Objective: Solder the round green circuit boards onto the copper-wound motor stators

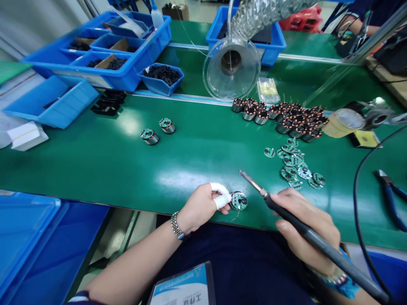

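My left hand (pixel 203 204), with white covers on two fingertips, is closed on a small motor stator (pixel 238 201) near the table's front edge. A round green circuit board faces up on that stator, and thin wire ends stick out beside it. In my right hand (pixel 307 224) is a black soldering iron (pixel 286 216). Its tip points up and left, apart from the stator. Loose round circuit boards (pixel 291 159) lie in a pile to the right. Behind them stand several copper-wound stators (pixel 292 118). Two stators with boards on top (pixel 149 136) stand at the left.
A clear fume hood (pixel 232 70) on a foil duct hangs over the back of the green table (pixel 95 169). Blue bins (pixel 162 78) with black parts stand back left. Pliers (pixel 389 195), a black cable (pixel 356 203) and a solder spool (pixel 345 120) are at the right.
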The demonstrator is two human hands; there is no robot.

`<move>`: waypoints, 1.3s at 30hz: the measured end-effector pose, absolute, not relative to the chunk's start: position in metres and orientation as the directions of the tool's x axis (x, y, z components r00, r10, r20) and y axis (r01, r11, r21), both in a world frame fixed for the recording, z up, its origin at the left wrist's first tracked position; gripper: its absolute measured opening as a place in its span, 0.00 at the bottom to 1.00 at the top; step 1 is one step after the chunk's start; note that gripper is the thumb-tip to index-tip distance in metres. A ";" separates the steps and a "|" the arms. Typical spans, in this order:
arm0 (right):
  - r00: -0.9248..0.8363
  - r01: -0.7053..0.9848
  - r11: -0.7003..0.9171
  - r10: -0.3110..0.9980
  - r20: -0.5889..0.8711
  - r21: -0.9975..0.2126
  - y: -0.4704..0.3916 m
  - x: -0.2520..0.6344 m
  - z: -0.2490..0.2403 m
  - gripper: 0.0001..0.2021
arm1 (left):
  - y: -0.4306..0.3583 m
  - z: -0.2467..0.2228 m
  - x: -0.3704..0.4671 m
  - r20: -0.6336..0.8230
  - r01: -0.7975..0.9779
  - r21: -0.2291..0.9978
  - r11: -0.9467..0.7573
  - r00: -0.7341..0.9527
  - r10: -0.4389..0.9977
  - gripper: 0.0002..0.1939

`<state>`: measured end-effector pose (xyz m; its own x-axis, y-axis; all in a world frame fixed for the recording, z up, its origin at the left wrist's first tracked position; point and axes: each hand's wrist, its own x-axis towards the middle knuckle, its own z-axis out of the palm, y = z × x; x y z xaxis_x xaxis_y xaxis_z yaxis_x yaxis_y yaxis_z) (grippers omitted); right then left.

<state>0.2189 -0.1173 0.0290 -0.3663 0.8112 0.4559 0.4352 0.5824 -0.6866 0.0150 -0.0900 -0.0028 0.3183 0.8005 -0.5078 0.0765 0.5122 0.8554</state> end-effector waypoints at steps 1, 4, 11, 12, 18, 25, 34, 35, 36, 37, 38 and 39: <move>-0.375 0.413 0.590 0.804 0.461 -0.693 -0.118 0.221 0.031 0.17 | -0.090 -0.003 0.015 -0.506 0.087 0.858 0.507 0.318 0.802 0.05; -0.375 0.372 0.562 0.819 0.434 -0.739 -0.118 0.223 0.036 0.15 | -0.090 -0.005 0.015 -0.503 0.094 0.861 0.500 0.313 0.806 0.05; -0.421 0.365 0.512 0.836 0.353 -0.778 -0.119 0.219 0.036 0.12 | -0.091 -0.003 0.015 -0.508 0.099 0.858 0.505 0.314 0.802 0.04; -0.424 0.371 0.509 0.837 0.346 -0.777 -0.118 0.218 0.037 0.12 | -0.091 -0.003 0.015 -0.509 0.105 0.857 0.504 0.314 0.801 0.04; -0.424 0.386 0.508 0.839 0.341 -0.770 -0.116 0.215 0.040 0.11 | -0.090 -0.003 0.014 -0.512 0.112 0.857 0.504 0.312 0.800 0.04; -0.416 0.400 0.499 0.846 0.333 -0.769 -0.116 0.214 0.040 0.11 | -0.090 -0.002 0.015 -0.520 0.102 0.850 0.516 0.313 0.795 0.04; -0.419 0.406 0.501 0.846 0.331 -0.765 -0.116 0.215 0.040 0.12 | -0.090 -0.003 0.016 -0.516 0.098 0.853 0.513 0.310 0.799 0.04; -0.420 0.406 0.500 0.846 0.330 -0.765 -0.116 0.215 0.040 0.12 | -0.090 -0.003 0.016 -0.518 0.097 0.852 0.515 0.309 0.798 0.04; -0.419 0.406 0.499 0.846 0.330 -0.766 -0.117 0.215 0.040 0.12 | -0.090 -0.003 0.015 -0.519 0.095 0.851 0.517 0.308 0.798 0.04; -0.419 0.405 0.497 0.847 0.327 -0.767 -0.117 0.216 0.040 0.12 | -0.090 -0.003 0.015 -0.518 0.092 0.851 0.518 0.309 0.798 0.04; -0.414 0.404 0.494 0.849 0.328 -0.770 -0.117 0.217 0.040 0.12 | -0.090 -0.003 0.015 -0.517 0.089 0.851 0.517 0.310 0.798 0.04; -0.409 0.401 0.489 0.852 0.326 -0.774 -0.118 0.219 0.040 0.12 | -0.090 -0.003 0.015 -0.515 0.088 0.852 0.515 0.311 0.799 0.04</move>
